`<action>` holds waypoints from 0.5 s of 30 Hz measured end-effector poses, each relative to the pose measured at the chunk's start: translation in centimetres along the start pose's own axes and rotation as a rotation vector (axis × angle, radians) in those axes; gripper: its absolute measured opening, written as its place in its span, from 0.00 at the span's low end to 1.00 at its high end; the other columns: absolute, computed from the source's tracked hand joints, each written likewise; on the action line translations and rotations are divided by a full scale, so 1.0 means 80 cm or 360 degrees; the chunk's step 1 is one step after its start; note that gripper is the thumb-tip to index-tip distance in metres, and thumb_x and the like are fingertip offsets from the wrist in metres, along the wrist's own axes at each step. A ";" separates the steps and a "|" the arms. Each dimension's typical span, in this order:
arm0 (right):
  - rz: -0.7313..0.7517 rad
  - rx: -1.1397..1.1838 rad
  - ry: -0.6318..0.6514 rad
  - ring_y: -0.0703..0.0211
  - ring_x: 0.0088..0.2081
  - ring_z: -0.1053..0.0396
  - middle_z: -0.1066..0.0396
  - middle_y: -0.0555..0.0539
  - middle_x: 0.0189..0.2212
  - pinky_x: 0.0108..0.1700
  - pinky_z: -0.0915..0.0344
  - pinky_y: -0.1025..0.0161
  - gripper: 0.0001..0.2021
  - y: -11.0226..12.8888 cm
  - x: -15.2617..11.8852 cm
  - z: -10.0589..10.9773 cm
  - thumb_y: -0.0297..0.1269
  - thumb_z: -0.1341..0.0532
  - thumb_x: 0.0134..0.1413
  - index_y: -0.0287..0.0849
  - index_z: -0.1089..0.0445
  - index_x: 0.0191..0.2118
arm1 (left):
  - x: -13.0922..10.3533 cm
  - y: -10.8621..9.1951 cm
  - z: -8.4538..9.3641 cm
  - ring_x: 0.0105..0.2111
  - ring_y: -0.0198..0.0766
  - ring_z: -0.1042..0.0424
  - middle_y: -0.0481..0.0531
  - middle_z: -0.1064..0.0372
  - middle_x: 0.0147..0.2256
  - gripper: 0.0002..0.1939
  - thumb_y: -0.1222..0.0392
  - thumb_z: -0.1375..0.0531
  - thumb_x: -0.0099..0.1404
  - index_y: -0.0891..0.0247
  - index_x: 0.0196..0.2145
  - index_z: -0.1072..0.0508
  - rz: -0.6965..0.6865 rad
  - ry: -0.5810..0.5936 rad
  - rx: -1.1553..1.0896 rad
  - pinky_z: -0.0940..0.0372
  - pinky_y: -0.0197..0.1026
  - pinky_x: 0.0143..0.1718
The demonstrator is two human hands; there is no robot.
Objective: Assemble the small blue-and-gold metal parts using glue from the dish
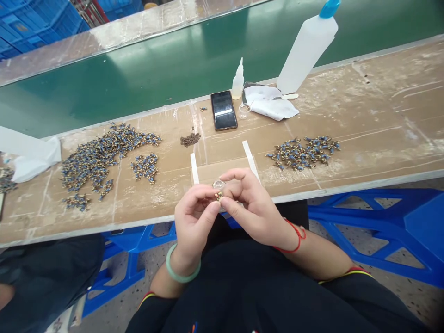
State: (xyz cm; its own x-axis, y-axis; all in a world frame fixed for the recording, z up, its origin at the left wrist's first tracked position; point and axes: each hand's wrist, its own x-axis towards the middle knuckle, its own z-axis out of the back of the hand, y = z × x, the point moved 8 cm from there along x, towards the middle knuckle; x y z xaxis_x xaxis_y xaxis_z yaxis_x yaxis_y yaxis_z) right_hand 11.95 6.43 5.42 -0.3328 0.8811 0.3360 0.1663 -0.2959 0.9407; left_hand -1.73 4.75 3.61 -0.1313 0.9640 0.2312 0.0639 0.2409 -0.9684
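My left hand [196, 210] and my right hand [251, 210] meet at the bench's near edge. Thumbs and fingertips of both pinch a small brass-coloured metal part [219, 195], mostly covered by the fingers. Just beyond the fingertips is a small clear round piece [218, 184]; I cannot tell whether it is held or lying on the bench. Small blue and brass parts lie in a large heap [100, 155] to the left, a smaller heap [144, 167] beside it, and another heap [301, 153] to the right. A little pile of brown bits [190, 139] sits ahead of my hands.
Two white strips [194, 169] mark the cardboard-covered bench [364, 111]. Toward the back are a phone [224, 110], a small dropper bottle [237, 83], a white cloth [270, 102] and a large white bottle [307, 53]. A person's dark clothing [52, 273] shows at left.
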 end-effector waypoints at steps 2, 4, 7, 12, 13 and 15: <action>0.0027 -0.0008 -0.0004 0.67 0.25 0.39 0.41 0.62 0.25 0.30 0.38 0.68 0.14 0.000 0.002 0.000 0.27 0.42 0.70 0.47 0.42 0.55 | 0.001 0.004 0.001 0.37 0.39 0.22 0.53 0.22 0.37 0.10 0.48 0.28 0.66 0.57 0.38 0.15 0.0051 -0.0009 -0.0043 0.25 0.38 0.36; 0.0117 -0.0050 -0.0018 0.66 0.25 0.35 0.37 0.61 0.25 0.30 0.36 0.68 0.14 0.002 0.003 -0.002 0.27 0.41 0.70 0.48 0.42 0.55 | 0.002 0.010 -0.001 0.39 0.40 0.22 0.54 0.22 0.37 0.13 0.45 0.28 0.66 0.56 0.38 0.15 0.0152 0.0004 -0.0130 0.24 0.40 0.40; 0.0320 -0.0233 -0.0112 0.64 0.30 0.26 0.26 0.54 0.34 0.33 0.30 0.67 0.11 0.009 -0.002 -0.006 0.29 0.41 0.72 0.48 0.40 0.55 | 0.004 0.023 -0.007 0.40 0.42 0.21 0.55 0.22 0.38 0.17 0.41 0.27 0.63 0.58 0.35 0.15 0.0366 0.0042 -0.0302 0.23 0.43 0.42; 0.0370 -0.0557 -0.0029 0.59 0.37 0.22 0.22 0.47 0.40 0.39 0.26 0.64 0.15 -0.014 -0.003 -0.017 0.42 0.37 0.72 0.46 0.36 0.58 | 0.010 0.033 -0.015 0.29 0.34 0.25 0.50 0.24 0.31 0.20 0.41 0.24 0.59 0.61 0.30 0.19 0.0536 -0.0045 -0.0555 0.25 0.36 0.33; 0.0330 -0.0625 0.0043 0.59 0.35 0.23 0.22 0.49 0.37 0.38 0.26 0.64 0.18 -0.025 0.006 -0.011 0.44 0.34 0.70 0.46 0.35 0.60 | 0.013 0.031 -0.013 0.27 0.32 0.27 0.49 0.25 0.30 0.20 0.42 0.23 0.58 0.61 0.29 0.19 0.0514 -0.0091 -0.0593 0.27 0.34 0.31; 0.0199 -0.0881 0.0079 0.59 0.33 0.25 0.24 0.52 0.32 0.39 0.26 0.62 0.21 -0.049 0.038 0.026 0.47 0.31 0.67 0.47 0.31 0.60 | 0.019 0.027 -0.005 0.22 0.27 0.33 0.46 0.25 0.28 0.19 0.44 0.21 0.55 0.60 0.29 0.19 0.0462 -0.0173 -0.0653 0.31 0.30 0.25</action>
State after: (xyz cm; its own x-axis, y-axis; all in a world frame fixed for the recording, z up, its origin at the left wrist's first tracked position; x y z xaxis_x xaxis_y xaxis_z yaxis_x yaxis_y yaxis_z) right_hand 12.20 11.00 2.66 -0.3873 0.8124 0.4359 -0.2993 -0.5580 0.7740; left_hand -1.42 6.75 1.94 -0.1512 0.9857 -0.0739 0.4930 0.0104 -0.8700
